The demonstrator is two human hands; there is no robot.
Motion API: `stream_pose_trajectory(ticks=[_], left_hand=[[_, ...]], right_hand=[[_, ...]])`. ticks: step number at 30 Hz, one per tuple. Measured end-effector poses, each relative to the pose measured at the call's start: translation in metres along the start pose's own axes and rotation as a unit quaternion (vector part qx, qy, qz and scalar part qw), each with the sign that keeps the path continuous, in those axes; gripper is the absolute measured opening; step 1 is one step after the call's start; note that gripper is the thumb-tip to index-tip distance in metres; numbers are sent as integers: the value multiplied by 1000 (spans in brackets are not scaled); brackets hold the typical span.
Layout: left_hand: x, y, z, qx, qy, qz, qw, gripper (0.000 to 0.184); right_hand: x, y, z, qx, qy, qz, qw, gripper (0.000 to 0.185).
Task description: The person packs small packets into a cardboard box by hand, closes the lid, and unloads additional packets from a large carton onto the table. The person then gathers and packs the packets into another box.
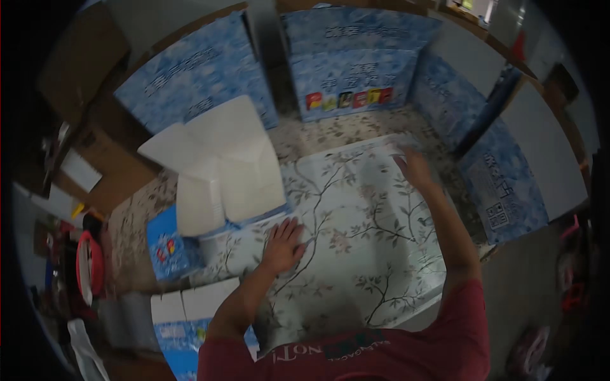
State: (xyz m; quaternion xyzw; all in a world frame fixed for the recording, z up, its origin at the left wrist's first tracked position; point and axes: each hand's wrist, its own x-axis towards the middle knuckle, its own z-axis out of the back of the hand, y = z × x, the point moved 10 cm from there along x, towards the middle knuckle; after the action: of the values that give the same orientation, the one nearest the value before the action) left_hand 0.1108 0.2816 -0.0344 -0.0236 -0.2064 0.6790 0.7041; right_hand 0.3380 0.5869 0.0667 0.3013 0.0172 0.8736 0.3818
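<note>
My left hand (284, 246) lies palm down on the floral-patterned tabletop cover (375, 254), its fingers spread and nothing in them. Just beyond its fingertips stands an unfolded cardboard box (248, 184), white inside with a blue edge along the bottom. My right hand (414, 168) is over the far right part of the cover. Its fingers are somewhat blurred, but the thumb stands apart and no object shows in it. Whether it touches the surface I cannot tell. To the left of the white cardboard is a small blue printed box (175, 251).
Large blue printed cartons line the back left (197, 76), the back (356, 63) and the right side (508, 184). Another blue and white carton (184, 330) is at the lower left. A red-rimmed item (90, 267) and brown cardboard (101, 146) are at the far left.
</note>
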Motion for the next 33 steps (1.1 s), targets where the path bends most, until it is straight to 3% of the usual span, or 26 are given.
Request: stream_pose_trajectory(ticks=[1, 2, 4, 7, 9, 10, 12, 13, 15, 18, 20, 24, 26, 28, 29, 31, 32, 33], left_hand=[[-1, -1, 1, -4, -3, 0, 1000, 51], [-4, 0, 1, 0, -7, 3, 1000, 52], [3, -3, 7, 5, -21, 16, 1000, 52], [22, -17, 24, -14, -14, 5, 1000, 51], [24, -39, 95, 147, -221, 20, 964, 53], [29, -30, 100, 151, -220, 22, 963, 53], [28, 5, 121, 255, -288, 143, 912, 47], [25, 16, 120, 257, -292, 143, 910, 47], [28, 55, 106, 225, -194, 185, 937, 42], [29, 86, 90, 195, -122, 231, 945, 40], [26, 83, 105, 205, -187, 219, 935, 41], [27, 109, 95, 215, -136, 250, 934, 39], [31, 111, 82, 159, -40, 214, 963, 35], [60, 55, 127, 139, -100, 97, 980, 33], [82, 36, 148, 132, -103, 81, 983, 33], [125, 17, 191, -136, -138, 94, 977, 45], [149, 9, 217, -181, -169, 71, 966, 46], [176, 5, 243, -224, -200, 49, 953, 47]], right_hand=[[-46, 6, -17, -10, 57, -12, 998, 36], [-87, 5, -38, -2, 178, -90, 980, 39], [-154, 26, -40, -78, 64, -10, 995, 40], [-184, 44, -29, -75, 12, -1, 997, 37], [-180, 48, -26, -66, 19, -5, 998, 37], [-180, 47, -26, -64, 23, -17, 998, 37], [-182, 45, -27, -62, 20, -16, 998, 37], [-181, 44, -28, -66, 18, -17, 998, 37], [-180, 44, -28, -70, 13, -11, 997, 37], [-180, 45, -30, -77, 18, -17, 997, 38], [-183, 44, -28, -89, 26, -40, 995, 38], [-176, 55, -17, -80, 37, -50, 995, 37], [-168, 52, -11, -70, 46, -58, 995, 37], [-155, 48, -16, -59, 117, -33, 991, 30], [-135, 41, -5, -70, 109, -44, 991, 30], [-68, 15, 21, 86, 128, -128, 980, 27], [-10, 30, 75, 86, -9, 15, 996, 20], [36, 18, 111, 56, -89, 8, 994, 16]])
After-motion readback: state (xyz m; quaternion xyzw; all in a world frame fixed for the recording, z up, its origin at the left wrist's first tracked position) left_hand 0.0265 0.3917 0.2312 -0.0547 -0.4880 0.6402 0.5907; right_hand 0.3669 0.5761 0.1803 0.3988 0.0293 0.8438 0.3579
